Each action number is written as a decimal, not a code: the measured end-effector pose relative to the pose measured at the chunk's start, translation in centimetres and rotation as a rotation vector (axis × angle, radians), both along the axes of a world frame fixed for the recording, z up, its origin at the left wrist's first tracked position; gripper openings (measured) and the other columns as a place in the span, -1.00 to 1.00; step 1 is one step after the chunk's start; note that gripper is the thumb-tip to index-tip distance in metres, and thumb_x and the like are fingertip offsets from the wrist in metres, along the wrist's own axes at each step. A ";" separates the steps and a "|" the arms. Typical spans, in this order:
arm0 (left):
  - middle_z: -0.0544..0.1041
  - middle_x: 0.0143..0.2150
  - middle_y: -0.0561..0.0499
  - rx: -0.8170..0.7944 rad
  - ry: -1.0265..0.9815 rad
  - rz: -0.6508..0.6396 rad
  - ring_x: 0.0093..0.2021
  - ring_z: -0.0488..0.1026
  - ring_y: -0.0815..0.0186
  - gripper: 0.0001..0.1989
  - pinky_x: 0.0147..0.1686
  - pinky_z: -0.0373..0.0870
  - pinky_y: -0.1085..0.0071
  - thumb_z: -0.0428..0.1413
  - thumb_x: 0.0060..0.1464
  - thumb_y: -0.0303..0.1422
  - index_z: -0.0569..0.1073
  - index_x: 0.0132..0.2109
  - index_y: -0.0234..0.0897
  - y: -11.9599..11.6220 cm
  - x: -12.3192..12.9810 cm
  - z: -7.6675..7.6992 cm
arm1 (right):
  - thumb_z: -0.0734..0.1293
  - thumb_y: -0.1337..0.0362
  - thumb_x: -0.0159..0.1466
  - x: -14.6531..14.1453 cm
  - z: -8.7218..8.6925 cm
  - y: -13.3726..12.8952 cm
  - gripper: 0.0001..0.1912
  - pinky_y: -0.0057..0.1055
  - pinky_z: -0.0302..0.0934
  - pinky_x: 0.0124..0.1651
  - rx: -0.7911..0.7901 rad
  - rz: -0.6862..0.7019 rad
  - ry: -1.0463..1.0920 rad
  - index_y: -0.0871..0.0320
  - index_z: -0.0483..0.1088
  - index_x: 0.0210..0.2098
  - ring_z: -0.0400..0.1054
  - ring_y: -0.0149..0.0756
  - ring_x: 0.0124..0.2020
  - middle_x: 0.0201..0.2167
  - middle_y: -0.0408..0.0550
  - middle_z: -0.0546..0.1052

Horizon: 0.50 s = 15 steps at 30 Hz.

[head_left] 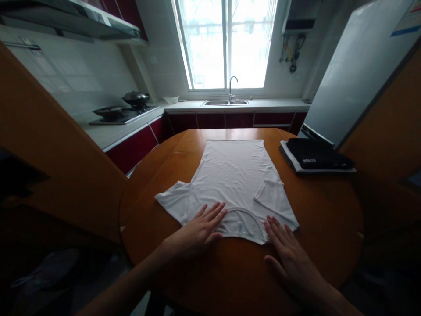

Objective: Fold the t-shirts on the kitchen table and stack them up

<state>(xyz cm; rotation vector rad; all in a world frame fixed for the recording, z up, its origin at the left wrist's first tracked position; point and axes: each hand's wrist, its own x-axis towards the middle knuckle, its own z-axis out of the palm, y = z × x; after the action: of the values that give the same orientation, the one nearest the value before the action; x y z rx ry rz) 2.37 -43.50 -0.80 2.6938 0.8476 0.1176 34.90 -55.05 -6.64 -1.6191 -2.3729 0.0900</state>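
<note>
A white T-shirt [230, 175] lies spread on the round wooden table, its neckline toward me and its hem at the far side. The sleeve on the left points outward, while the right sleeve [271, 195] is folded in over the body. My left hand [202, 228] rests with outstretched fingers on the shirt, just left of the collar. On the other side of the neckline, my right hand [286, 250] touches the shoulder area with its fingertips, fingers extended and thumb apart. Neither hand grips the cloth.
At the table's [151, 175] right side sits a stack of folded clothes [315, 156], black on top with white beneath. Beyond the table are a counter with a sink [225, 103], a stove with pans [134, 98] at left, and a refrigerator [351, 66] at right.
</note>
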 end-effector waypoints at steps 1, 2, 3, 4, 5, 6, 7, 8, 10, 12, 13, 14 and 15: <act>-0.18 0.53 -0.08 -0.001 0.034 0.009 0.51 -0.23 0.08 -0.30 0.43 -0.24 -0.04 -0.17 0.40 -0.01 -0.21 0.51 -0.09 -0.8 -0.1 -0.5 | 0.18 -0.01 0.43 0.0 0.1 -0.1 -0.25 0.02 -0.13 0.45 0.002 0.023 -0.002 0.17 -0.07 0.47 -0.17 -0.06 0.48 0.46 0.09 0.01; -0.21 0.53 -0.09 0.002 0.058 0.018 0.51 -0.25 0.07 -0.28 0.43 -0.27 -0.05 -0.18 0.39 0.01 -0.24 0.51 -0.10 -1.6 -0.2 -0.9 | 0.19 -0.02 0.42 0.0 0.1 -0.1 -0.24 0.04 -0.14 0.45 0.003 0.043 -0.004 0.16 -0.08 0.47 -0.16 -0.05 0.47 0.46 0.09 0.02; -0.22 0.53 -0.10 0.006 0.072 0.021 0.51 -0.26 0.06 -0.27 0.43 -0.29 -0.04 -0.18 0.38 0.03 -0.25 0.51 -0.12 -2.3 -0.2 -1.2 | 0.20 -0.01 0.42 0.1 0.1 -0.1 -0.24 0.05 -0.14 0.45 0.006 0.059 -0.003 0.15 -0.08 0.47 -0.14 -0.05 0.47 0.45 0.09 0.03; -0.21 0.53 -0.10 0.006 0.078 0.018 0.51 -0.25 0.06 -0.26 0.43 -0.29 -0.03 -0.18 0.38 0.04 -0.24 0.51 -0.12 -2.8 -0.2 -1.4 | 0.21 -0.01 0.41 0.1 0.1 -0.1 -0.24 0.06 -0.13 0.45 0.013 0.069 0.003 0.15 -0.08 0.47 -0.12 -0.04 0.47 0.45 0.10 0.05; -0.20 0.53 -0.10 0.004 0.076 0.011 0.51 -0.24 0.06 -0.26 0.43 -0.28 -0.02 -0.16 0.37 0.05 -0.21 0.51 -0.11 -3.2 -0.1 -1.4 | 0.22 -0.01 0.41 0.2 0.0 -0.1 -0.24 0.07 -0.11 0.44 0.023 0.073 0.013 0.14 -0.07 0.47 -0.10 -0.03 0.46 0.44 0.11 0.06; -0.18 0.53 -0.09 -0.001 0.064 0.006 0.51 -0.23 0.05 -0.26 0.43 -0.27 -0.02 -0.14 0.36 0.05 -0.19 0.51 -0.10 -3.4 -0.1 -1.3 | 0.22 0.00 0.41 0.2 -0.1 0.0 -0.25 0.08 -0.09 0.43 0.036 0.077 0.024 0.13 -0.05 0.47 -0.08 -0.02 0.46 0.44 0.11 0.08; -0.15 0.52 -0.08 -0.006 0.042 0.005 0.51 -0.20 0.06 -0.27 0.43 -0.24 -0.01 -0.12 0.36 0.03 -0.16 0.51 -0.08 -3.4 -0.2 -1.0 | 0.22 0.01 0.41 0.3 -0.2 0.1 -0.26 0.09 -0.06 0.42 0.050 0.080 0.036 0.14 -0.02 0.46 -0.07 -0.02 0.45 0.43 0.12 0.10; -0.11 0.52 -0.07 -0.006 0.009 0.016 0.50 -0.16 0.07 -0.30 0.43 -0.20 0.00 -0.11 0.37 0.01 -0.12 0.50 -0.06 -3.1 -0.5 -0.7 | 0.22 0.02 0.42 0.4 -0.1 0.3 -0.29 0.10 -0.03 0.41 0.068 0.081 0.050 0.14 0.01 0.45 -0.05 0.00 0.45 0.42 0.13 0.13; 0.01 0.50 -0.07 0.029 -0.087 0.118 0.48 -0.05 0.09 -0.37 0.42 -0.08 0.02 -0.10 0.39 -0.05 -0.01 0.49 -0.06 -1.8 -1.7 0.1 | 0.19 0.05 0.44 0.4 0.4 1.0 -0.36 0.14 0.02 0.38 0.104 0.070 0.085 0.16 0.10 0.42 -0.03 0.02 0.44 0.40 0.15 0.16; 0.16 0.45 -0.14 0.117 -0.192 0.334 0.44 0.10 0.09 -0.43 0.38 0.06 0.04 -0.10 0.39 -0.11 0.14 0.44 -0.16 0.5 -3.9 0.8 | 0.16 0.08 0.45 0.2 1.6 2.0 -0.42 0.17 0.02 0.37 0.129 0.065 0.136 0.16 0.19 0.38 -0.02 0.02 0.44 0.39 0.16 0.19; 0.25 0.41 -0.19 0.171 -0.231 0.463 0.41 0.16 0.08 -0.45 0.36 0.11 0.05 -0.07 0.38 -0.14 0.22 0.40 -0.24 1.9 -5.3 1.1 | 0.14 0.09 0.46 0.0 2.4 2.6 -0.45 0.17 0.01 0.37 0.133 0.068 0.163 0.15 0.23 0.36 -0.01 0.02 0.43 0.39 0.15 0.20; 0.33 0.35 -0.23 0.222 -0.252 0.586 0.37 0.23 0.05 -0.47 0.34 0.15 0.06 -0.04 0.36 -0.16 0.30 0.34 -0.31 3.4 -6.9 1.2 | 0.13 0.09 0.46 -0.4 3.4 3.2 -0.47 0.17 0.01 0.37 0.135 0.078 0.186 0.15 0.27 0.34 0.00 0.02 0.43 0.39 0.15 0.21; 0.40 0.29 -0.26 0.266 -0.249 0.697 0.31 0.31 0.03 -0.51 0.30 0.20 0.07 -0.02 0.33 -0.20 0.38 0.28 -0.36 4.8 -8.5 1.3 | 0.13 0.09 0.47 -0.9 4.4 3.9 -0.49 0.17 0.01 0.37 0.136 0.090 0.206 0.14 0.31 0.31 0.02 0.01 0.43 0.38 0.15 0.23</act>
<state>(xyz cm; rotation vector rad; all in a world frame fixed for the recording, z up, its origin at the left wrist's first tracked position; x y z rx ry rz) -6.10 -38.67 0.47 2.3962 1.7376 0.7444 33.96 -51.15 -2.26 -1.3724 -2.2419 0.1047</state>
